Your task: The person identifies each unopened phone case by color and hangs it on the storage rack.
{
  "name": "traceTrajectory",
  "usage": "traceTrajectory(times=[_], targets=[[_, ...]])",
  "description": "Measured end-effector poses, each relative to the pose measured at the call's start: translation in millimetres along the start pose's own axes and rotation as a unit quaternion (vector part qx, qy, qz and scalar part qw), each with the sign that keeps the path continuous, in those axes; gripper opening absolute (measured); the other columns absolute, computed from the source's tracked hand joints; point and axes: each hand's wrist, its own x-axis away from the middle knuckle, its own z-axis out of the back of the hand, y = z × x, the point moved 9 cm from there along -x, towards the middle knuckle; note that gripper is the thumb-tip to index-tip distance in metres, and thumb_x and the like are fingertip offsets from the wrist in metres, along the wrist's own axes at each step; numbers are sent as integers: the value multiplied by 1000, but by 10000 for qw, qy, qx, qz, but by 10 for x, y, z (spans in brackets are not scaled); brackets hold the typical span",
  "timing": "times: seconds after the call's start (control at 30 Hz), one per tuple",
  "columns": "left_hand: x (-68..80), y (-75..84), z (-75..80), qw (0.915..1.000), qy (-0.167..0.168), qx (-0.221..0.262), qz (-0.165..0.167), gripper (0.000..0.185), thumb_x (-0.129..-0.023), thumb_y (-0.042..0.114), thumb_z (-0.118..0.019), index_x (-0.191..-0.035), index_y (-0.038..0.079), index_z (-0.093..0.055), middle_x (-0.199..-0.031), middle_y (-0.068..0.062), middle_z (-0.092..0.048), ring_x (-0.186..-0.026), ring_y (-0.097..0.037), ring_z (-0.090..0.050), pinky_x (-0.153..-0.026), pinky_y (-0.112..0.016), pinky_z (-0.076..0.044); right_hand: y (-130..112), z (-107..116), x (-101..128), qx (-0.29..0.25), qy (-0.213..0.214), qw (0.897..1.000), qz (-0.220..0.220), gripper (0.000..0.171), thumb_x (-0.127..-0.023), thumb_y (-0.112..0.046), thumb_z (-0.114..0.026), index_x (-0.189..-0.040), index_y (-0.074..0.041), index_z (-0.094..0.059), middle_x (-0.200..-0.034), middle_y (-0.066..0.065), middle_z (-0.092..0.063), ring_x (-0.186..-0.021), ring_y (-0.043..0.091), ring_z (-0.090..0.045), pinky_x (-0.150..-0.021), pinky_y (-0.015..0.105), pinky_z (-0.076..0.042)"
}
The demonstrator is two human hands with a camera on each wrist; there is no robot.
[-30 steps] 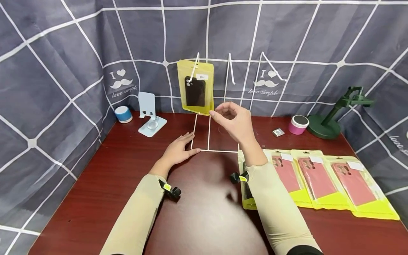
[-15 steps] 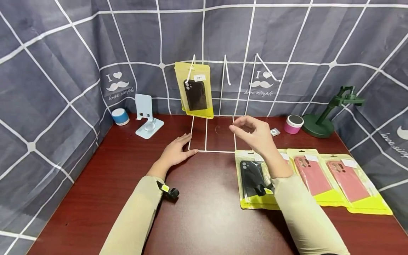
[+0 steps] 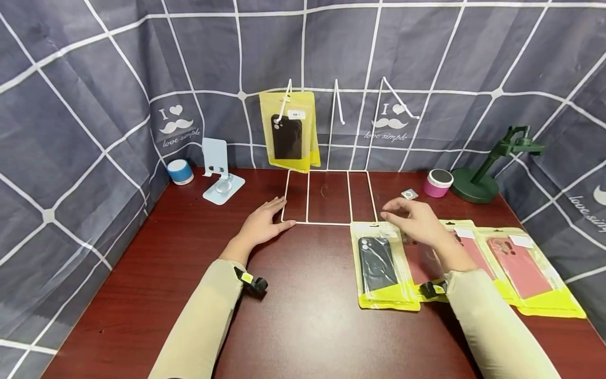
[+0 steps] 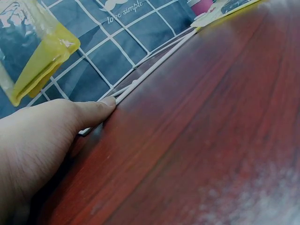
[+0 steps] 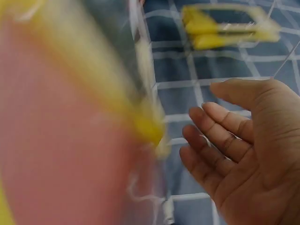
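White wire rack (image 3: 326, 223) touched by left hand (image 3: 261, 224); right hand (image 3: 417, 222) above packets (image 3: 379, 263).

The backdrop cloth (image 3: 435, 47) is slate grey with white grid lines and moustache prints, the tabletop (image 3: 307, 326) is reddish brown with darker grain, and the wire display rack (image 3: 324, 224) is white. The front hanging pouch (image 3: 286, 164) is yellow with a black phone case (image 3: 289, 139) and white label; the table pouches (image 3: 389, 298) are yellow, with one black and several pink cases (image 3: 523, 271). The phone stand (image 3: 215, 157) is pale blue, the left speaker (image 3: 181, 175) blue and white, the right speaker (image 3: 435, 188) magenta and white.
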Motion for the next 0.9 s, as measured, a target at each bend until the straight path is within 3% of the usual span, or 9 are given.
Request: traceTrajectory(times=[0.13,0.23,0.37,0.6,0.9], targets=[[-4,-7,0,10000,2,-50,11,87,-90,69,-58,-155,15,-41,-161,-2,-36,-150,-18,-27,-122,-38,-21,319,-115,4,-121,-533,9979,-361,36,-92,-35,-74,-115,-9,-67,-93,10,-68,-53,20,-60,-47,33,-50],[-7,-4,7,10000,22,-52,-7,87,-90,70,-58,-155,15,-41,-161,-2,-36,-150,-19,-27,-122,-39,-21,412,-173,3,6,-714,9972,-213,38,-88,-35,-79,-112,-9,-68,-94,10,-64,-65,19,-60,-55,31,-51],[-13,-4,7,10000,10,-17,10,87,-89,70,-58,-156,16,-41,-161,-2,-36,-150,-21,-28,-122,-41,-22,420,-183,0,311,-640,9972,211,30,-84,-35,-82,-102,-13,-70,-95,4,-62,-79,18,-52,-64,28,-45],[-11,-14,-3,10000,16,7,11,87,-90,69,-58,-155,16,-41,-161,-3,-36,-150,-22,-28,-122,-43,-23,453,-221,-4,-142,-850,9961,176,14,-90,-23,-77,-92,-12,-68,-75,4,-58,-55,14,-55,-49,27,-44],[-3,-2,12,10000,20,51,-3,87,-90,68,-59,-155,14,-42,-160,-3,-37,-150,-24,-28,-121,-45,-24,507,-189,1,-345,-606,9976,26,14,-95,-25,-72,-94,-13,-65,-63,3,-55,-50,17,-56,-45,29,-46]])
